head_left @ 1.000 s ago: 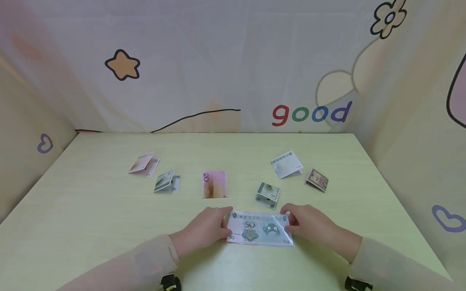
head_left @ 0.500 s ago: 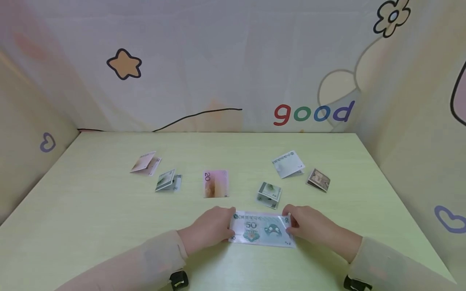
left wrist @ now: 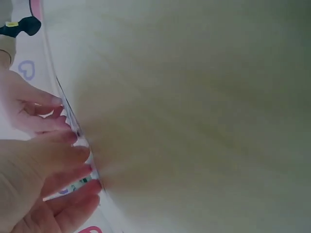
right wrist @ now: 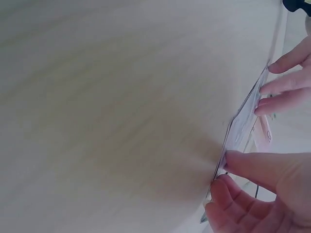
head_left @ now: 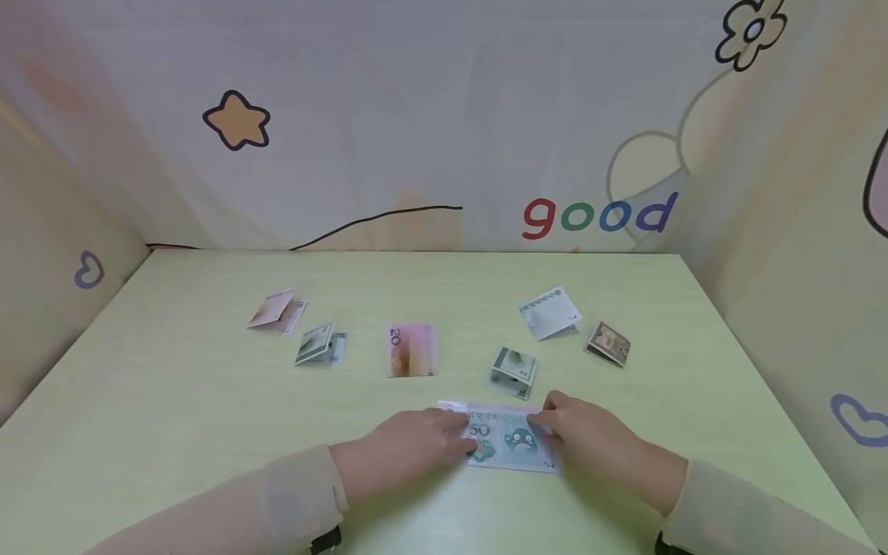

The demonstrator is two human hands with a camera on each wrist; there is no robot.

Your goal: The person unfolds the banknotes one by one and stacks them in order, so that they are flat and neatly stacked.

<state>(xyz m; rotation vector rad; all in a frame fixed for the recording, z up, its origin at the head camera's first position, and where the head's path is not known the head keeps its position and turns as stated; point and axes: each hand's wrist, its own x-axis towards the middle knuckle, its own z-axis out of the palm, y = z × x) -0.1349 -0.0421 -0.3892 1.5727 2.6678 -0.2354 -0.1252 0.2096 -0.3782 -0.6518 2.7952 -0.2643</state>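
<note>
A pale blue-green play banknote (head_left: 509,455) marked 50 lies near the front of the table, with a pinkish edge showing along its far side. My left hand (head_left: 409,451) presses its fingertips on the note's left part. At the right end, my right hand (head_left: 600,439) pinches the note between thumb and fingers. Seen from the right wrist, the banknote (right wrist: 240,126) bends slightly at its near edge; my right hand (right wrist: 260,189) has its thumb on top. In the left wrist view my left hand (left wrist: 53,179) partly hides the note.
Behind the hands lie a flat pink 20 note (head_left: 412,358), a folded pink note (head_left: 272,308), folded green notes (head_left: 315,345) (head_left: 513,370), a folded pale blue note (head_left: 550,312) and a folded brown note (head_left: 609,343). Printed cloth (head_left: 381,116) encloses the table (head_left: 208,408).
My left hand has moved from the note's left edge inward, rightward onto its face. My right fingers have shifted slightly left over the note's end. The other notes stay put.
</note>
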